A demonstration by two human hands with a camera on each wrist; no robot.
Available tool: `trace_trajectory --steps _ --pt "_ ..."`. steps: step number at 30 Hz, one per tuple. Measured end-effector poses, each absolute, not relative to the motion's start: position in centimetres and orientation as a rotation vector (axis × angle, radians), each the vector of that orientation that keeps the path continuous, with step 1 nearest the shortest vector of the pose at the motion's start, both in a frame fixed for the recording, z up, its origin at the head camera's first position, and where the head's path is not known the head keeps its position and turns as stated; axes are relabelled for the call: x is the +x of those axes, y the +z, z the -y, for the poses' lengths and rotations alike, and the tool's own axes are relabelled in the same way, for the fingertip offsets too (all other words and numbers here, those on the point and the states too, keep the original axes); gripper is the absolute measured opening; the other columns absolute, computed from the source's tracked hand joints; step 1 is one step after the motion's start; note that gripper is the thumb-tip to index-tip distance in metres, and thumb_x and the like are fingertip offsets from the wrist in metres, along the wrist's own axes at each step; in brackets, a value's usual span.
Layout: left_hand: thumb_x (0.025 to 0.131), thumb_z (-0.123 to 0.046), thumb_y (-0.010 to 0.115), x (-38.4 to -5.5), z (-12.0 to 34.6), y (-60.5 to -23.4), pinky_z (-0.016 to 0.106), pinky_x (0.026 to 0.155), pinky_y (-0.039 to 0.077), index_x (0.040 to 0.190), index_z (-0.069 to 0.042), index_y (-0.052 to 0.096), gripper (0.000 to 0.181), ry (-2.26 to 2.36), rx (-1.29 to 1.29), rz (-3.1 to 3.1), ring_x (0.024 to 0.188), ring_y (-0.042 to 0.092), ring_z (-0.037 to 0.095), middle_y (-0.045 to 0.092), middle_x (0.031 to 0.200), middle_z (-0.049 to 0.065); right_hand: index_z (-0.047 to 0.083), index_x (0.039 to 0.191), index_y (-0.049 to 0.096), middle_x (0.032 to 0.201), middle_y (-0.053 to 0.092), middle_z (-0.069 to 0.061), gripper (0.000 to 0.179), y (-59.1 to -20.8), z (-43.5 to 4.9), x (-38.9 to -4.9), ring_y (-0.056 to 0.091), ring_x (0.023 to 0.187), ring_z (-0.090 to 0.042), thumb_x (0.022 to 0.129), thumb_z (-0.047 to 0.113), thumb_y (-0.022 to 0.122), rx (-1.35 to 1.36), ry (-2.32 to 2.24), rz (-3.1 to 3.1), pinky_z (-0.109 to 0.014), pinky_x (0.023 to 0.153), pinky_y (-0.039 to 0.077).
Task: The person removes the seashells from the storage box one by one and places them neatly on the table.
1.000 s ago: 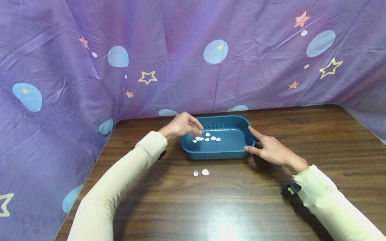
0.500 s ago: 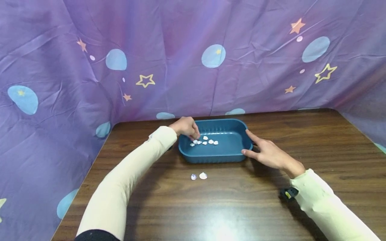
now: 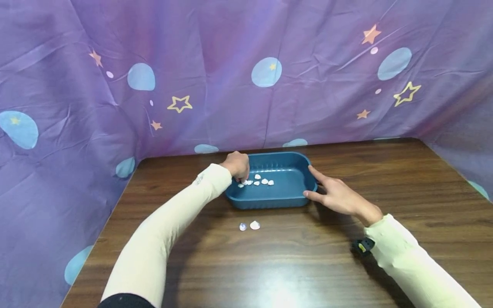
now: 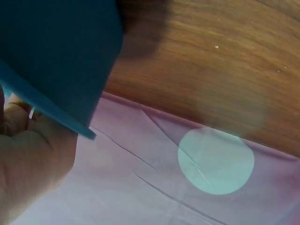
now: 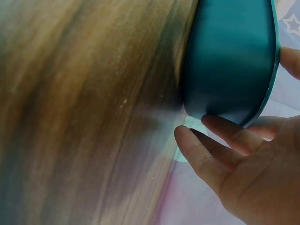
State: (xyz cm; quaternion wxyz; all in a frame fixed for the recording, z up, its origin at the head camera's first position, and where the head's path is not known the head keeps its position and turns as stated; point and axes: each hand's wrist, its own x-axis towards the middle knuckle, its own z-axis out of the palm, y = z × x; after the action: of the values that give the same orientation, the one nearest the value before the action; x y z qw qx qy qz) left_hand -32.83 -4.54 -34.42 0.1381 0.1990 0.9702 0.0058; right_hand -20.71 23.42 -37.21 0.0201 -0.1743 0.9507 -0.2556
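A blue plastic basin (image 3: 277, 202) stands on the table, with several small white seashells (image 3: 264, 181) on its floor toward the left. My left hand (image 3: 236, 165) reaches over the left rim. Its fingers point down at the leftmost shells, and the fingertips are hidden. In the left wrist view the left hand (image 4: 37, 159) shows partly behind the basin's rim, a thin white sliver between its fingers. My right hand (image 3: 335, 194) rests with spread, fairly straight fingers on the basin's right end, thumb at the near corner. Two more seashells lie in front: a bluish one (image 3: 242, 226) and a white fan-shaped one (image 3: 255, 225).
The brown wood-grain table (image 3: 215, 265) spreads around the basin. Behind it and along the left side hangs a purple cloth (image 3: 227, 85) printed with stars and blue spots. A dark strap device (image 3: 363, 246) sits at the right wrist.
My left hand has lowered from above the shells and moved left into the basin. The right hand keeps its place at the basin's right end. The head view has shifted slightly.
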Motion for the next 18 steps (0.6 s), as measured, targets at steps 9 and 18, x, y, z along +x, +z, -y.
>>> trace_trajectory --steps 9,18 --pt "0.077 -0.010 0.084 -33.08 4.67 -35.15 0.030 0.087 0.055 0.071 -0.013 0.078 0.009 -0.030 0.640 -2.828 0.081 0.066 0.016 0.064 0.060 -0.004 0.001 0.159 0.020 0.149 0.043 -0.033 0.086 -37.17 -23.19 -20.75 0.051 0.133 -0.048 0.097 0.045 0.061 -0.533 -0.795 -2.953 -0.062 0.111 0.040" --pt "0.077 -0.003 0.079 -33.01 4.99 -34.71 0.029 0.087 0.057 0.070 -0.013 0.079 0.013 0.069 0.625 -2.839 0.062 0.065 0.010 0.070 0.062 -0.003 0.001 0.158 0.020 0.151 0.041 -0.033 0.086 -37.01 -23.16 -20.66 0.048 0.135 -0.049 0.097 0.045 0.061 -0.528 -0.798 -2.951 -0.063 0.112 0.039"
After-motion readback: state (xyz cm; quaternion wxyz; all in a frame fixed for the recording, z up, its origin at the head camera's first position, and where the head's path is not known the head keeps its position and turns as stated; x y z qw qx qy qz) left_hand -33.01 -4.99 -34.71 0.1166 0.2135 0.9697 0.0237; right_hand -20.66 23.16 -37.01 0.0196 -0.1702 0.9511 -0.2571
